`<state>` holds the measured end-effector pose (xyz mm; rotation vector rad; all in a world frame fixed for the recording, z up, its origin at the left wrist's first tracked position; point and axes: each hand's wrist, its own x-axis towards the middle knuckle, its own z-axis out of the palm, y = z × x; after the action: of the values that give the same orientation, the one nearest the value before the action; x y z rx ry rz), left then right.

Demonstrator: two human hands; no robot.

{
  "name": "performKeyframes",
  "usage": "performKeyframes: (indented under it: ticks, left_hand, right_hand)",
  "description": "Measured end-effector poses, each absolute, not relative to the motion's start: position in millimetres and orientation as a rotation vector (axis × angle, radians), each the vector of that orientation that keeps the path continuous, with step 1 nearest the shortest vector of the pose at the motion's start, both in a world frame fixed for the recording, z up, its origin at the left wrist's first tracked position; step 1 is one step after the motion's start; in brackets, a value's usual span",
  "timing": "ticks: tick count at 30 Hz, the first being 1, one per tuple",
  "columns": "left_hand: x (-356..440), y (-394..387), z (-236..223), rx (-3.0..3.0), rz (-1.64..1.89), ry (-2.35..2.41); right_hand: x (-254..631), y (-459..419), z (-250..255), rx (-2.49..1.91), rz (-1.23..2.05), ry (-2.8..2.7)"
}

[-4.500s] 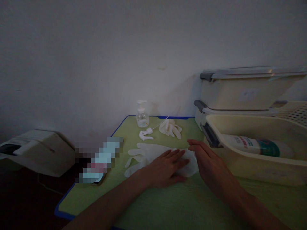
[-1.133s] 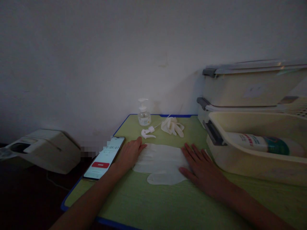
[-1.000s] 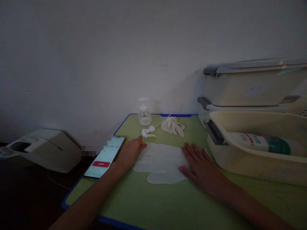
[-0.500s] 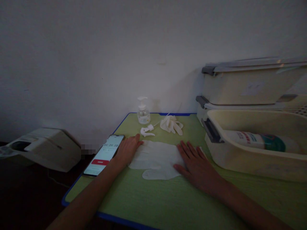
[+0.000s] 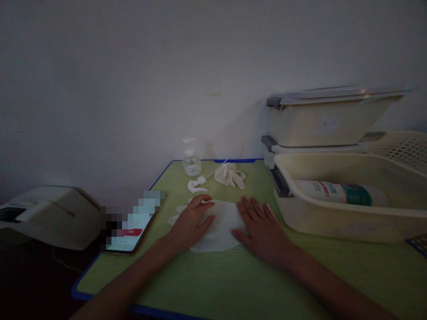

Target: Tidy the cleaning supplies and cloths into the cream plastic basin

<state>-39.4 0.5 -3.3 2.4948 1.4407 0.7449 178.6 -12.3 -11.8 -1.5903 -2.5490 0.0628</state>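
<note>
A white disposable glove (image 5: 222, 222) lies flat on the green table, its fingers pointing left. Over its finger end and palm is my left hand (image 5: 191, 222), fingers bent and apart, holding nothing; whether it touches the glove I cannot tell. My right hand (image 5: 260, 229) rests flat on the cuff end with the fingers spread. Behind them are a second, crumpled white glove (image 5: 230, 174) and a white spray trigger head (image 5: 196, 183) with a thin tube. A clear pump bottle (image 5: 192, 166) stands upright at the back.
A phone (image 5: 133, 231), partly pixelated, lies along the left edge of the table (image 5: 233, 284). On the right is a cream bin (image 5: 333, 222) with a white and teal bottle (image 5: 343, 193) lying inside. Lidded boxes (image 5: 327, 124) are stacked behind it. A white appliance (image 5: 56, 218) stands left.
My left hand has moved right from the glove's fingertips onto its middle. My right hand stays on the cuff end. Earlier, the glove's cuff lay under my left hand; the view has shifted slightly.
</note>
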Motion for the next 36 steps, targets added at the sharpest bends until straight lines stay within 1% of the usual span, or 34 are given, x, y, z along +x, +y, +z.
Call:
performKeyframes:
  ticks: [4, 10, 25, 36]
  left_hand:
    - [-30.8, -6.4, -7.9, 2.579, 0.377, 1.249]
    - [-36.1, -9.5, -4.9, 2.728, 0.076, 1.229]
    - [-34.0, -11.0, -7.7, 2.593, 0.07, 1.532]
    - [-34.0, -11.6, -7.2, 2.597, 0.009, 1.54]
  right_hand:
    - [179.3, -11.5, -13.7, -1.561, 0.047, -2.54]
    - [178.2, -11.2, -13.4, -1.593, 0.043, -2.558]
    - [177.3, -14.1, -8.5, -1.739, 0.108, -2.515]
    - [175.9, -16.3, -3.9, -1.77, 0.131, -2.502]
